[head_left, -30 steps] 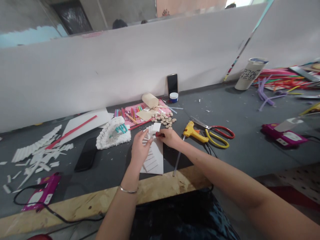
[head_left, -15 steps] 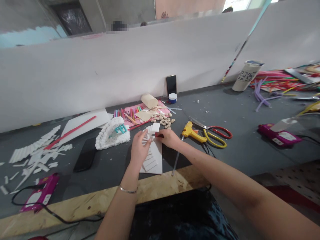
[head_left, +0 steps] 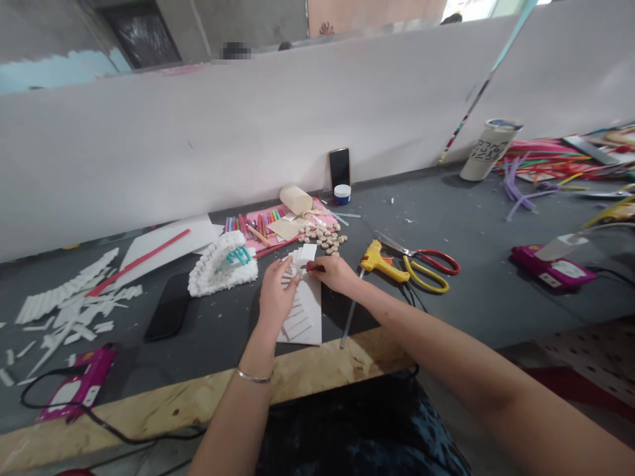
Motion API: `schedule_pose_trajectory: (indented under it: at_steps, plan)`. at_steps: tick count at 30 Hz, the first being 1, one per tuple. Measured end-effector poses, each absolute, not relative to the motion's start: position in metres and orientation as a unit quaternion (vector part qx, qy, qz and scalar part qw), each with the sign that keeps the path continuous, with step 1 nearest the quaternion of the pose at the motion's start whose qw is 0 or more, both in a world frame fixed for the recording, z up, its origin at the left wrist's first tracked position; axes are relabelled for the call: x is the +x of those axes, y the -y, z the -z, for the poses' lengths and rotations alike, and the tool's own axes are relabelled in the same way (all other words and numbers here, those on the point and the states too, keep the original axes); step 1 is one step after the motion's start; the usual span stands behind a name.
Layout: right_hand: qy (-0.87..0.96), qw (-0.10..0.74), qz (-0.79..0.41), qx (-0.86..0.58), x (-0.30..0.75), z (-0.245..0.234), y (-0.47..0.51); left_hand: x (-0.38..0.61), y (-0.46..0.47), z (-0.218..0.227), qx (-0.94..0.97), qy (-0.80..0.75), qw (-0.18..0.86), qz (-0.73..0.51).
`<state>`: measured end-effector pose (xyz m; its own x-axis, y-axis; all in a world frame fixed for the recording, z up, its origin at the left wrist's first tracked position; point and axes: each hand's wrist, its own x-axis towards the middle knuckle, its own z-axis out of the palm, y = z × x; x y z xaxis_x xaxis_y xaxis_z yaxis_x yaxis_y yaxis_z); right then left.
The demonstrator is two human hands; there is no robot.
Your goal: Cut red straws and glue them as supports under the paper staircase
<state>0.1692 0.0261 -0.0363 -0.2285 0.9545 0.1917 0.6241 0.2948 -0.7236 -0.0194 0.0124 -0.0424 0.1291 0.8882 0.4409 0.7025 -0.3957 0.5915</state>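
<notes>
A white foam board (head_left: pixel 311 317) lies near the front edge, with a row of white foam strips (head_left: pixel 297 320) set like steps on it. My left hand (head_left: pixel 276 291) grips the upper part of that strip row, thumb and fingers on either side. In the pinched fingers of my right hand (head_left: pixel 335 272) is a small red-handled blade (head_left: pixel 312 266), its thin tip at the strips. The far end of the row shows as a white piece (head_left: pixel 308 252) beyond the fingertips. What lies under the left fingers is hidden.
A white pebbly model (head_left: pixel 218 271) and black phone (head_left: pixel 167 307) stand left. Pebbles (head_left: pixel 325 237) lie behind my hands. On the right are a yellow glue gun (head_left: pixel 380 262) and scissors (head_left: pixel 430 272). Loose foam strips (head_left: pixel 69 291) and a magenta power strip (head_left: pixel 82 387) occupy the far left.
The red-handled blade has shifted very slightly left with my right hand. My left hand stays in place on the strips.
</notes>
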Motion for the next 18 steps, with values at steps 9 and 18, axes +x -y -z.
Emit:
schedule_pose_trajectory:
  at_steps: [9, 18]
  plan:
    - [0.723, 0.319, -0.271, -0.550, 0.1675, 0.0321, -0.0230, -0.0201, -0.0115, 0.0413, 0.744, -0.530, 0.124, -0.387]
    - [0.722, 0.338, -0.264, -0.543, 0.1699, 0.0286, -0.0211, -0.0204, -0.0150, 0.0374, 0.740, -0.534, 0.117, -0.391]
